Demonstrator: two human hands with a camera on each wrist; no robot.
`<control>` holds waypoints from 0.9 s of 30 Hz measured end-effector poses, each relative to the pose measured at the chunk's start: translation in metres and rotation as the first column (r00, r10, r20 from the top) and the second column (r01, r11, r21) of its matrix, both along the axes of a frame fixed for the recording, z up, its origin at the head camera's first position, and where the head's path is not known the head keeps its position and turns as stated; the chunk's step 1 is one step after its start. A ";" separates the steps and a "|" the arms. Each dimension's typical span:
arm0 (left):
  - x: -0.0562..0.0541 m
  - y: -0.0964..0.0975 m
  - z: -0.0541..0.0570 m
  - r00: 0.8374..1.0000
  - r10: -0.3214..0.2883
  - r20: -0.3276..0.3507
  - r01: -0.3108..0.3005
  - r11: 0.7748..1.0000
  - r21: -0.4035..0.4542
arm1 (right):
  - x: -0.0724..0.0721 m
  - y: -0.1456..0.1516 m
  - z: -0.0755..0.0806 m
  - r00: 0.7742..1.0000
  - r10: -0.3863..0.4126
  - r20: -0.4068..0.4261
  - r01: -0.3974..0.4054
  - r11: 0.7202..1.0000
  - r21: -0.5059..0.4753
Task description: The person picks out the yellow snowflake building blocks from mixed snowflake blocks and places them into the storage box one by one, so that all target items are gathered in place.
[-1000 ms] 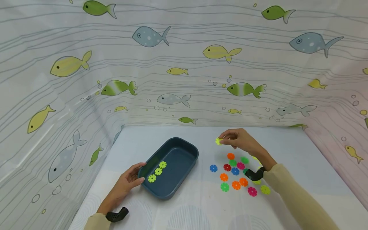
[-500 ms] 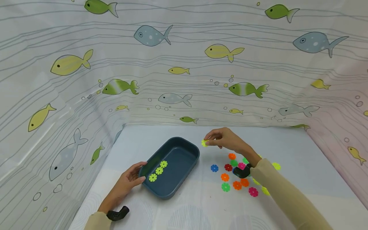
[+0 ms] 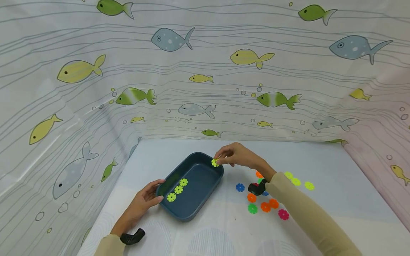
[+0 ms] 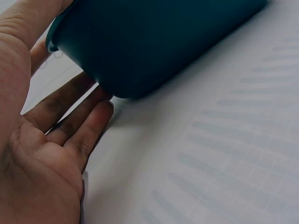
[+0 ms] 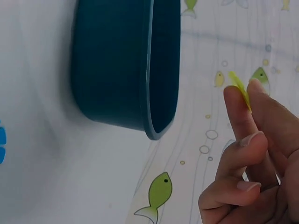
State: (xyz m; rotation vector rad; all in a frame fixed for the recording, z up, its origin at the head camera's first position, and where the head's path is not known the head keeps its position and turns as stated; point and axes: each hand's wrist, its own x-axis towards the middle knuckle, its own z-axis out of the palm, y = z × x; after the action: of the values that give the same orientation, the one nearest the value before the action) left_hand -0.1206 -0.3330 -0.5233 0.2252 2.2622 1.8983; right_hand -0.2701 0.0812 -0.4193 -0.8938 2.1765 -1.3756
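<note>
A dark blue rectangular plastic tub (image 3: pixel 205 188) lies slantwise on the table, with three yellow-green notched plastic discs (image 3: pixel 178 189) in a row along its left side. My left hand (image 3: pixel 144 199) holds the tub's near left end, thumb and fingers spread around the corner. In the left wrist view, the left hand's fingers (image 4: pixel 96 123) are against the tub's outer wall. Thumb and index finger of my right hand (image 3: pixel 237 155) pinch another yellow-green notched disc (image 3: pixel 215 163) at the far right rim. The right wrist view shows this disc (image 5: pixel 239 88) edge-on, above rim height.
Loose notched discs, orange (image 3: pixel 265 207), green (image 3: pixel 252 208), blue (image 3: pixel 240 187), pink (image 3: pixel 283 214) and yellow (image 3: pixel 309 185), lie right of the tub, some hidden beneath the right forearm. A fish-patterned curtain (image 3: pixel 224 117) surrounds the white table (image 3: pixel 237 234).
My right hand has moved left with the pinched yellow-green disc, from above the loose discs to the tub's far right rim. The left hand and tub have stayed put.
</note>
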 end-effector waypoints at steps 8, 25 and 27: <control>0.001 0.000 0.000 1.000 0.001 -0.007 -0.001 1.000 0.009 | -0.007 -0.024 -0.002 0.995 0.096 -0.008 -0.096 0.995 0.008; 0.000 -0.001 -0.002 1.000 -0.001 -0.009 0.001 1.000 0.002 | -0.010 -0.066 -0.006 0.974 0.220 0.054 -0.223 0.974 0.050; 0.000 -0.001 -0.002 1.000 -0.005 -0.009 0.005 1.000 0.005 | -0.011 -0.070 -0.007 0.973 0.225 0.056 -0.228 0.972 0.058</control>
State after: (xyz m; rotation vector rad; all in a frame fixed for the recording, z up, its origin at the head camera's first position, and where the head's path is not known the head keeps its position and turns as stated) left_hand -0.1202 -0.3341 -0.5250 0.2396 2.2606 1.9047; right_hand -0.2809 0.0113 -0.4268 -1.0371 1.9996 -1.1986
